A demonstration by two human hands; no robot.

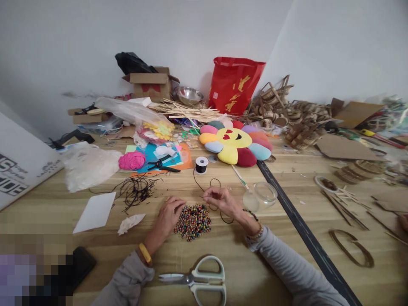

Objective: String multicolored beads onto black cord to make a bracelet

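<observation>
My right hand [221,200] is pinched on the tip of a thin black cord [198,180], just above a pile of small multicoloured beads [193,223]. The cord runs back to a white-rimmed spool [202,165] standing upright and loops around beside the hand. My left hand [171,211] rests at the pile's upper left edge, thumb and fingertips drawn together; whatever is between them is too small to make out. Nearer to me lie scissors [194,278] with pale handles, their blades pointing left.
A glass jar [260,196] stands right of my right hand. Cut black cords [137,191], white paper [94,211] and a crumpled tissue [130,223] lie left. Behind are pink yarn [132,160], black-handled pliers [162,165] and a flower cushion [236,142]. A dark strip [296,216] crosses the table.
</observation>
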